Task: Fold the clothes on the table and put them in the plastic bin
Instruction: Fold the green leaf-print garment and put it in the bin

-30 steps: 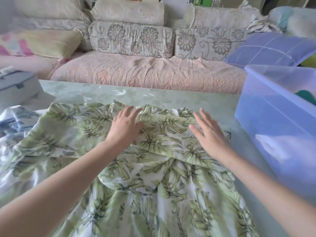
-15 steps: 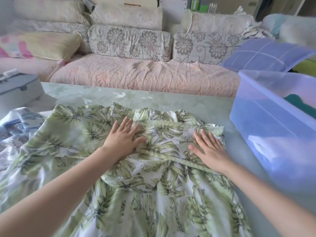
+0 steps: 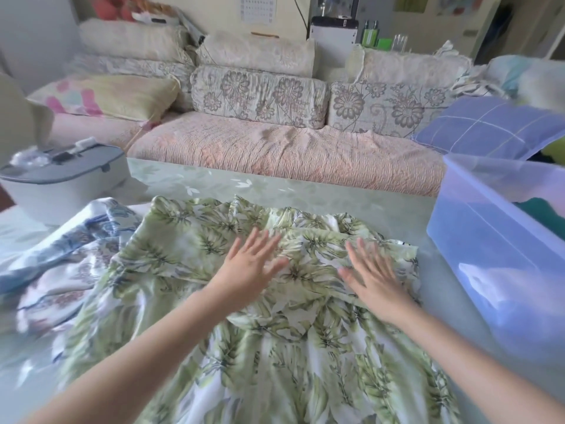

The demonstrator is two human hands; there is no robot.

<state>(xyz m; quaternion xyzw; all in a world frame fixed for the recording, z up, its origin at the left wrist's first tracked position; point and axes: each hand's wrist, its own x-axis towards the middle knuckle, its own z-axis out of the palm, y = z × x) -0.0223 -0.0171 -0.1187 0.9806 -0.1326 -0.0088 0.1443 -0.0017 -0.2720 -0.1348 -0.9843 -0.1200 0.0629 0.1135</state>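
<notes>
A white garment with a green leaf print (image 3: 284, 362) lies spread over the pale green table (image 3: 275, 191), its top part folded across. My left hand (image 3: 249, 267) lies flat on the fold near the middle, fingers straight and spread. My right hand (image 3: 371, 278) presses flat on the same fold a little to the right. A translucent blue plastic bin (image 3: 495, 249) stands at the table's right side, with dark green cloth (image 3: 538, 209) showing inside.
A crumpled blue and white patterned garment (image 3: 64, 255) lies at the left of the table. A grey and white box (image 3: 61, 182) stands at the far left. A sofa with floral cushions (image 3: 275, 148) runs behind the table.
The camera has tilted up, showing more of the room. Both hands stay flat on the folded top, sliding slightly over it.
</notes>
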